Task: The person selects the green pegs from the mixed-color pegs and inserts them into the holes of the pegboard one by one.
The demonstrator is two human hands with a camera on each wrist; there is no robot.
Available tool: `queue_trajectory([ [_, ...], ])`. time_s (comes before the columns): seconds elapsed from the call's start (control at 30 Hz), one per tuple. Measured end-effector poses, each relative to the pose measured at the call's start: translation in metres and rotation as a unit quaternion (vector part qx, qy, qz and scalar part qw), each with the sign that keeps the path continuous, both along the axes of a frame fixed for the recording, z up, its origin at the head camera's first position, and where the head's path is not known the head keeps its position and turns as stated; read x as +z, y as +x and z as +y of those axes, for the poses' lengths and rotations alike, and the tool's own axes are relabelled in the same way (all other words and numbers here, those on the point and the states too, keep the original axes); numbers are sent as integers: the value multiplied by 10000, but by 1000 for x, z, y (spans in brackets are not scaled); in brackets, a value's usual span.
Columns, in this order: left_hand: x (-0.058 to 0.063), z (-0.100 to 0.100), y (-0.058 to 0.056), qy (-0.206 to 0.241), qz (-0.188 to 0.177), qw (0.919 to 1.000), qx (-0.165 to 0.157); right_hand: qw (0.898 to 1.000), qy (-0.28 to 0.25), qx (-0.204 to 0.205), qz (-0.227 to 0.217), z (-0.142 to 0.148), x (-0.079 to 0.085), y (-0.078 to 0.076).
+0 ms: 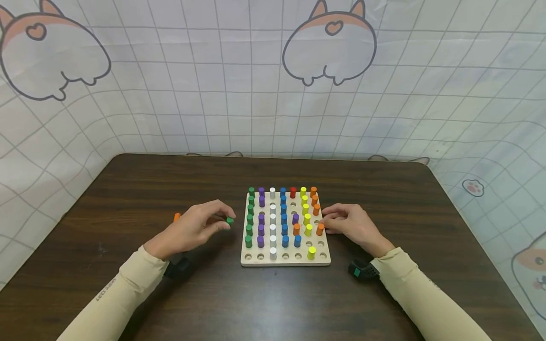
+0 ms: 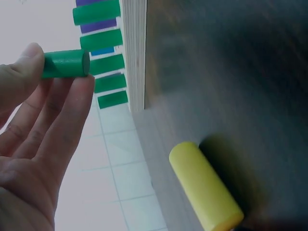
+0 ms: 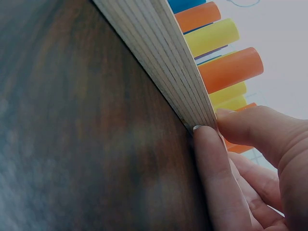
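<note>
My left hand (image 1: 194, 229) pinches a green peg (image 2: 65, 64) between thumb and fingertips, just left of a wooden pegboard (image 1: 264, 264) and above the table. Columns of green, purple, white, blue and yellow pegs stand upright in the board, with orange ones mostly at its right. A lone red peg (image 1: 293, 192) stands in the back row. Some holes, mainly at the front, hold no peg. My right hand (image 1: 354, 225) grips the board's right edge; in the right wrist view the thumb lies on its top rim and a finger (image 3: 211, 163) against its side.
A yellow peg (image 2: 204, 185) lies on the dark table (image 1: 273, 303) below my left hand. One orange peg (image 1: 177, 216) shows beyond the left wrist. Behind the table hangs a white grid-patterned cloth (image 1: 256, 94).
</note>
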State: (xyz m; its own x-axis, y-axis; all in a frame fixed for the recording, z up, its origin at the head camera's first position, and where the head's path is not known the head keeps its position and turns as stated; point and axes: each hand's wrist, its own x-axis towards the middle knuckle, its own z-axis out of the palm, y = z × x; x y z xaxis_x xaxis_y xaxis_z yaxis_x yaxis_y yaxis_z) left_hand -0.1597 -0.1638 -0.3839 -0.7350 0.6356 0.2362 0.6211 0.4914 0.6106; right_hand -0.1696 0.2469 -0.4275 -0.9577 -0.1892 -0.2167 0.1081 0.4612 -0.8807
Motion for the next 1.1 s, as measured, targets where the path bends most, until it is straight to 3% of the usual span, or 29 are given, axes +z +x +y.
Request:
queue_trajectory([
  [0.27,-1,5,4,-103,-198,9997,58,10000,66,-29,-5,1,1,1],
  [1.1,-10,13,16,165,-1088,9934,-325,9999,148,6,-69,0,1,-1],
])
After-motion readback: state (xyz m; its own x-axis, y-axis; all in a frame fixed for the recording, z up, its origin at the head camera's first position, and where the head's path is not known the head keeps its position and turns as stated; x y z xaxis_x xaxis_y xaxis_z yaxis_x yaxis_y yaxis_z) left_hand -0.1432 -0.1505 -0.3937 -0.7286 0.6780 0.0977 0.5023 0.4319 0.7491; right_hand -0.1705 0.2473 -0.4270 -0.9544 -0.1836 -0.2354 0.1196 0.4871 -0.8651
